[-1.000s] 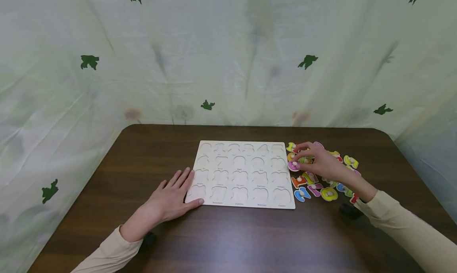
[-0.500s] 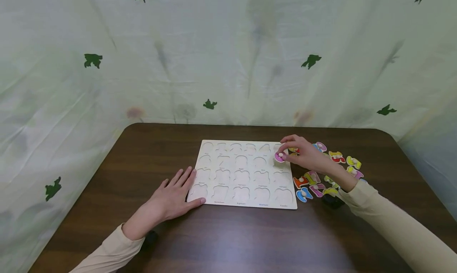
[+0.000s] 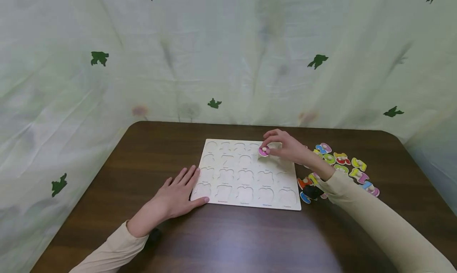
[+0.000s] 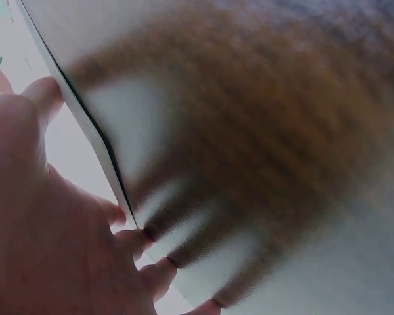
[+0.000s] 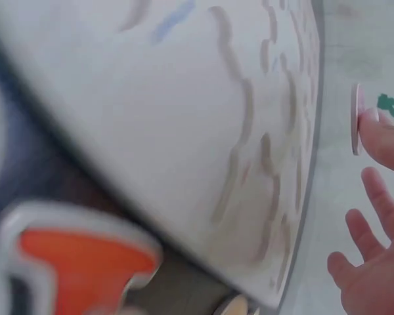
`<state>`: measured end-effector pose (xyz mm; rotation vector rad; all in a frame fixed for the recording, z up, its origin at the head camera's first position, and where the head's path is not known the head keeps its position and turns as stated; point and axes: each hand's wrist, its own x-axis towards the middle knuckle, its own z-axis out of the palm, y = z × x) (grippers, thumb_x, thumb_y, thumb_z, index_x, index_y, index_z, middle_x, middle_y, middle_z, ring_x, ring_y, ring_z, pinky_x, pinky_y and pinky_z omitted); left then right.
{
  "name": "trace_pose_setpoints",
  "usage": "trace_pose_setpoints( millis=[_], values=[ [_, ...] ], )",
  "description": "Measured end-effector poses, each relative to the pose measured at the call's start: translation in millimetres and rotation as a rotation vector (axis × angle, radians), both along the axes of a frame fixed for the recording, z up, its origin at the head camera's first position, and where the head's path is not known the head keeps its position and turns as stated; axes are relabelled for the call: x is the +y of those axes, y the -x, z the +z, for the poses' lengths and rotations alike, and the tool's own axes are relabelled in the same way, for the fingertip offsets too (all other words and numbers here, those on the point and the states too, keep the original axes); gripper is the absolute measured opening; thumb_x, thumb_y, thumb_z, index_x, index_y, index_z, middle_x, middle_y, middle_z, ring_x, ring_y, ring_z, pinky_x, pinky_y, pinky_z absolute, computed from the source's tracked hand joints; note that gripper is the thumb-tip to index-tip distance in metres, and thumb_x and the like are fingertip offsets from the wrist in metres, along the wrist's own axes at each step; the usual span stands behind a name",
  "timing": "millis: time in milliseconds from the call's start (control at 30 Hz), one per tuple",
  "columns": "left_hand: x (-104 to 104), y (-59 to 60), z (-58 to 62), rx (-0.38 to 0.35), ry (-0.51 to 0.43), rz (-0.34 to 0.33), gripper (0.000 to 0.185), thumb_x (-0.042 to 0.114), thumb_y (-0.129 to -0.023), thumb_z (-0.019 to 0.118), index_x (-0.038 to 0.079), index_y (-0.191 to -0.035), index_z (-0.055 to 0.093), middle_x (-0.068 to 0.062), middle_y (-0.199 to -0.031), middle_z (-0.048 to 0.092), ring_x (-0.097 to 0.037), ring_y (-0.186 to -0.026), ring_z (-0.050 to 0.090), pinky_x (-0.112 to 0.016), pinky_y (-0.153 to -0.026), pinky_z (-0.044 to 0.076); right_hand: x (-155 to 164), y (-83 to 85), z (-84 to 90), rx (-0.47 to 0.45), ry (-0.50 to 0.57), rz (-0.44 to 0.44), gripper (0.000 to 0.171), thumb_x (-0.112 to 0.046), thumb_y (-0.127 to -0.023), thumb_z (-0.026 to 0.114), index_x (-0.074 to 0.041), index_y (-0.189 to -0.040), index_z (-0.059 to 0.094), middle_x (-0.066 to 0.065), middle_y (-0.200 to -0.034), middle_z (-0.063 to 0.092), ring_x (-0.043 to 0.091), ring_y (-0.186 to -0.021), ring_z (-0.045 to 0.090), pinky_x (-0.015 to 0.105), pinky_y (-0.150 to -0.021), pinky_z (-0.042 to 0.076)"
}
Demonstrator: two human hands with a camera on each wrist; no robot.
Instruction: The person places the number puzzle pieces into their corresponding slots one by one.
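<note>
A white puzzle board (image 3: 233, 196) with several rows of shallow recesses lies on the table. My left hand (image 3: 175, 195) rests flat beside it, fingers spread, fingertips and thumb at the board's left edge. In the left wrist view, the fingers (image 4: 159, 279) reach that edge and cast shadows. Over the board's upper right part, my right hand (image 3: 288, 148) pinches a pink puzzle piece (image 3: 262, 152) by its small pale knob. The right wrist view shows this piece (image 5: 355, 121) edge-on, raised above the board, with the other fingers spread away from it.
Several colourful number-shaped puzzle pieces (image 3: 341, 158) with knobs lie in a loose heap right of the board, partly under the right forearm. A black wrist camera (image 3: 312, 192) hangs over some of them. Behind the brown table (image 3: 228, 241) hangs a pale curtain with green leaves.
My right hand has carried the pink puzzle piece left from the heap to over the board's upper right. My left hand has stayed at the left edge. The head view has shifted slightly.
</note>
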<state>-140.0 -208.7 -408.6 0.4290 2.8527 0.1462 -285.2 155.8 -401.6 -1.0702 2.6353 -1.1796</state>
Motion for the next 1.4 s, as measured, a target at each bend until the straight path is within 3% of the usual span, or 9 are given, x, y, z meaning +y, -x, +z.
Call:
trace_pose_setpoints(
  millis=[233,667,1000,1400],
  values=[
    [0,1.8,-2.9,-0.007,0.005,0.001,0.097,0.075,-0.09,0.04,0.012,-0.159,0.013,-0.008,-0.164,0.007,-0.032,-0.149,0.01,-0.064,-0.111,0.018,-27,15.6,-1.0,0.01,0.01,0.064,0.011,-0.007,-0.09,0.072,-0.009,-0.1,0.075,0.023,-0.129,0.055,0.032,-0.123,0.044,0.051,-0.099,0.036],
    [2,0.0,0.2,-0.013,0.005,0.018,0.097,0.073,-0.09,0.043,0.011,-0.159,0.015,-0.009,-0.164,0.008,-0.031,-0.149,0.01,-0.063,-0.111,0.019,-85,38.0,-1.0,0.01,0.02,0.149,0.01,-0.005,-0.091,0.069,-0.005,-0.1,0.074,0.02,-0.123,0.06,0.031,-0.124,0.047,0.047,-0.105,0.034],
    [0,1.0,-3.2,-0.014,0.009,0.013,0.1,0.078,-0.089,0.039,0.011,-0.159,0.016,-0.009,-0.164,0.009,-0.032,-0.149,0.011,-0.064,-0.11,0.019,-127,52.4,-7.1,-0.025,-0.039,0.137,0.015,-0.002,-0.091,0.066,-0.008,-0.103,0.075,0.015,-0.127,0.059,0.027,-0.127,0.045,0.043,-0.106,0.033],
    [0,-0.4,0.4,-0.007,0.013,0.014,0.097,0.074,-0.09,0.042,0.011,-0.159,0.016,-0.009,-0.164,0.01,-0.031,-0.149,0.011,-0.063,-0.11,0.02,-164,50.4,-6.4,-0.062,-0.149,0.075,0.017,-0.007,-0.094,0.064,-0.012,-0.105,0.076,0.015,-0.138,0.051,0.027,-0.132,0.04,0.044,-0.109,0.028]
  ],
)
